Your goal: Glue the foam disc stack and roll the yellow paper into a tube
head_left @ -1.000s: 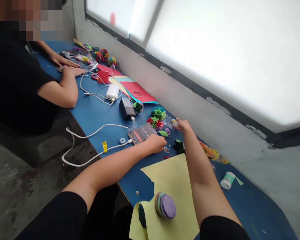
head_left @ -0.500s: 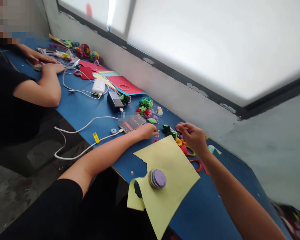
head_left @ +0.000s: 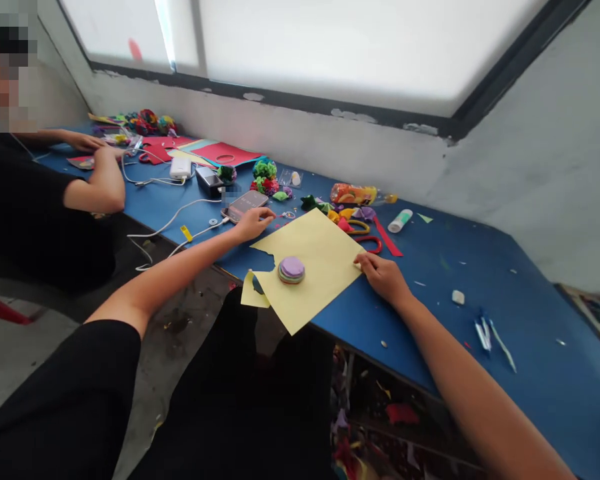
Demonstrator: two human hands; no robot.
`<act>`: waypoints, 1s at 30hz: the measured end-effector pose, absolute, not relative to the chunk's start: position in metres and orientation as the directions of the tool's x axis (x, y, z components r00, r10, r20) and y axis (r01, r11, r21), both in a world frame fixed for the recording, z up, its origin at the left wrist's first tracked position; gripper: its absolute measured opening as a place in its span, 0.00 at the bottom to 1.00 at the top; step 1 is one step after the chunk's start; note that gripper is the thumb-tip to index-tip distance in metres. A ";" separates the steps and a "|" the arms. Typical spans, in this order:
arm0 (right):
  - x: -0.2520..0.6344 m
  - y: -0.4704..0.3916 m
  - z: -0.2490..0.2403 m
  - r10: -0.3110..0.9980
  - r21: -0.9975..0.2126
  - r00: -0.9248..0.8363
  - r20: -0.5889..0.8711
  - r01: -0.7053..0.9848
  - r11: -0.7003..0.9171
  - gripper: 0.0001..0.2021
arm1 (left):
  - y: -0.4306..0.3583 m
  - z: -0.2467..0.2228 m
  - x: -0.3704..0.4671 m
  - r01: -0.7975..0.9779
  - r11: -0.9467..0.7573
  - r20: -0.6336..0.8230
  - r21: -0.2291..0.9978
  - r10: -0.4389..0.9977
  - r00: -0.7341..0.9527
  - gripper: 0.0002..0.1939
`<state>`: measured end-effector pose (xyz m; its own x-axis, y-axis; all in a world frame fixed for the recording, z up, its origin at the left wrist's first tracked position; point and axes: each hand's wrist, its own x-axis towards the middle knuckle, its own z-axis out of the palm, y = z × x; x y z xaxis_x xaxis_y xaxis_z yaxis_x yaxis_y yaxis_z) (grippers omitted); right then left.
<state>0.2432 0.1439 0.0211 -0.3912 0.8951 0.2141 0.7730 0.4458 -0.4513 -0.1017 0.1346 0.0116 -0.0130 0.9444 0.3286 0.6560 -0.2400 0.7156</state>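
A yellow paper sheet (head_left: 325, 273) with a ragged cut-out lies partly over the table's front edge. On it sits a small stack of round paper discs (head_left: 293, 268), lilac on top. My left hand (head_left: 253, 225) is closed in a pinch beside the phone (head_left: 245, 205), just off the sheet's far left side; whatever is between its fingertips is too small to make out. At the sheet's right corner is my right hand (head_left: 384, 275), its fingers curled together. I cannot tell whether they grip the corner or something thin.
Scissors with red handles (head_left: 373, 245), an orange-labelled bottle (head_left: 355, 195) and a white-green tube (head_left: 400, 221) lie beyond the sheet. Pens (head_left: 485, 333) are at right. White cables (head_left: 180, 210) loop over the left edge. Another person's arm (head_left: 100, 183) rests at far left.
My hands have moved apart; the right one has come down and nearer to the sheet's right corner. The view has shifted, showing more of the table at right.
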 end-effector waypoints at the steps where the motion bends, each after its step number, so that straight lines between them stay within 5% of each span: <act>1: 0.245 0.143 0.019 0.899 -0.457 -0.382 0.213 0.775 0.437 0.24 | 0.124 0.010 -0.104 0.660 -0.243 0.336 0.711 0.942 -0.015 0.12; 23: 0.252 0.144 0.020 0.845 -0.372 -0.504 0.178 0.761 0.532 0.21 | 0.052 -0.003 -0.136 0.684 -0.392 0.267 0.615 0.920 0.288 0.14; 27: 0.251 0.144 0.021 0.831 -0.357 -0.528 0.176 0.752 0.554 0.19 | 0.032 0.002 -0.133 0.603 -0.333 0.307 0.725 0.940 0.150 0.12; 30: 0.249 0.142 0.021 0.820 -0.344 -0.541 0.189 0.745 0.571 0.18 | 0.000 -0.001 -0.120 0.456 -0.338 0.466 0.823 0.861 -0.202 0.08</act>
